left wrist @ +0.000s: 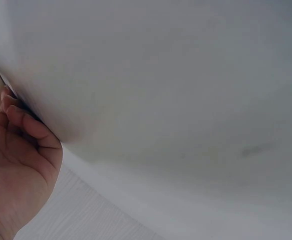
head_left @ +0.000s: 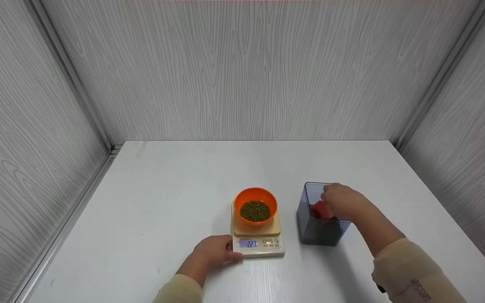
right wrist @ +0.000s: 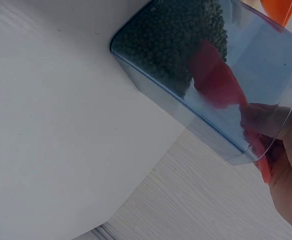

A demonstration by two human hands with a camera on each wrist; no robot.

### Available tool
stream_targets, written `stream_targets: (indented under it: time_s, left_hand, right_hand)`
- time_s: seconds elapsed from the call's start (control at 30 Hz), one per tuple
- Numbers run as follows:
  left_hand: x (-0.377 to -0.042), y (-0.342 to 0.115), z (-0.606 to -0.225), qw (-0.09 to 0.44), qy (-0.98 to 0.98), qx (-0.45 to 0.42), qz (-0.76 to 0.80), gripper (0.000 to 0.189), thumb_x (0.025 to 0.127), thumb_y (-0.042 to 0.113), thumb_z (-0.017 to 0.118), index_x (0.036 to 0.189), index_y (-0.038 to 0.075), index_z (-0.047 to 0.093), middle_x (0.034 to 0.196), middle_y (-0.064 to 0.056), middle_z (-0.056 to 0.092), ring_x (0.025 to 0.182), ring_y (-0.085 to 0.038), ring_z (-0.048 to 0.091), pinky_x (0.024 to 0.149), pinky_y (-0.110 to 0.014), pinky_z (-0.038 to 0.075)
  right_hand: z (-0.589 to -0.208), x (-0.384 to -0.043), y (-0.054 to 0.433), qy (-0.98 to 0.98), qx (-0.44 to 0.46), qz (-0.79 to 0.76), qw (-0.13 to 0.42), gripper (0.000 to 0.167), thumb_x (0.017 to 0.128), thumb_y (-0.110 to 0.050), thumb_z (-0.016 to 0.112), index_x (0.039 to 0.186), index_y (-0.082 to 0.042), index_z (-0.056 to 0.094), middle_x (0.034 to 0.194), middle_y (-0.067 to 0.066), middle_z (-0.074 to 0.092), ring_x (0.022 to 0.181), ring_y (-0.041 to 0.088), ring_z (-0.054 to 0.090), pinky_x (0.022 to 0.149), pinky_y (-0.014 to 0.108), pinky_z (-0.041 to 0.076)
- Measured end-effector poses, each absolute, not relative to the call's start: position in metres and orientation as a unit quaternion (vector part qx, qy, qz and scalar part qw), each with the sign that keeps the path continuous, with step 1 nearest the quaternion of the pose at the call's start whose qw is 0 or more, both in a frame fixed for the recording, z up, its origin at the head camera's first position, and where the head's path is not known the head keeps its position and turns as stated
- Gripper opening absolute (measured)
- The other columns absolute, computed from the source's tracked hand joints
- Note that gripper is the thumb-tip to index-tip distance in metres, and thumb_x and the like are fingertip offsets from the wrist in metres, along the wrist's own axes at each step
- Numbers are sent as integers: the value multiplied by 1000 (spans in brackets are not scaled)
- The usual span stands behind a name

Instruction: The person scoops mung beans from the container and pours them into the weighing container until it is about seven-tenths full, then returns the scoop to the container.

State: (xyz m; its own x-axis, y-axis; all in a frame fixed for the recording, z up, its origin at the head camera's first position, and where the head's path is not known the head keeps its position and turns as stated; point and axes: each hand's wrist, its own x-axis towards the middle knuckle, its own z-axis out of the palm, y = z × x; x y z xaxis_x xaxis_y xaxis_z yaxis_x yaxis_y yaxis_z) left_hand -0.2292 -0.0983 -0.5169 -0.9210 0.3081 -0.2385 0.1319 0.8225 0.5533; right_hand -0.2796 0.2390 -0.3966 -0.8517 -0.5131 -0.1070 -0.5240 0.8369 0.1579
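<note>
My right hand (head_left: pixel 345 202) reaches over the rim of a bluish clear container (head_left: pixel 319 232) and grips a red scoop (head_left: pixel 322 209) by its handle. Through the container wall in the right wrist view, the head of the scoop (right wrist: pixel 215 80) is against small green beans (right wrist: pixel 171 42). My left hand (head_left: pixel 215 252) holds the front left corner of a kitchen scale (head_left: pixel 263 251), thumb at the front edge and fingers by the side. On the scale sits an orange bowl (head_left: pixel 256 192) with green beans (head_left: pixel 255 211) in it. The display seems to read 227.
Everything stands on a white table (head_left: pixel 175 185). The container is to the right of the scale, with a gap between them. Pale wood-grain panels (head_left: pixel 242 71) enclose the table at the back and both sides.
</note>
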Motion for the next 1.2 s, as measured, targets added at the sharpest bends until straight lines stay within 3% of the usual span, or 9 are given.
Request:
stream_targets:
  time_s: [0.37, 0.67, 1.2]
  left_hand:
    - [-230, -98, -519, 163, 941, 119, 272, 37, 72, 52, 69, 76, 19, 52, 67, 3, 47, 70, -17, 45, 65, -35, 35]
    - [-229, -99, -517, 155, 943, 123, 268, 38, 73, 51, 68, 74, 18, 50, 65, 4, 45, 69, -17, 44, 64, -35, 34]
    - [-230, -98, -518, 163, 943, 114, 265, 37, 72, 52, 69, 76, 19, 51, 68, 3, 47, 71, -18, 45, 67, -36, 36]
  right_hand:
    - [-408, -285, 246, 969, -232, -16, 83, 4, 79, -4, 60, 79, -7, 63, 71, 2, 48, 65, 18, 44, 61, 31, 41]
    - [-411, -284, 246, 965, -248, -48, 73, 8, 81, -3, 60, 75, -7, 63, 68, 0, 47, 63, 16, 42, 59, 30, 38]
    - [-407, -285, 257, 964, -243, -89, 61, 5, 83, -6, 62, 83, -8, 67, 74, -1, 51, 70, 15, 46, 64, 31, 43]
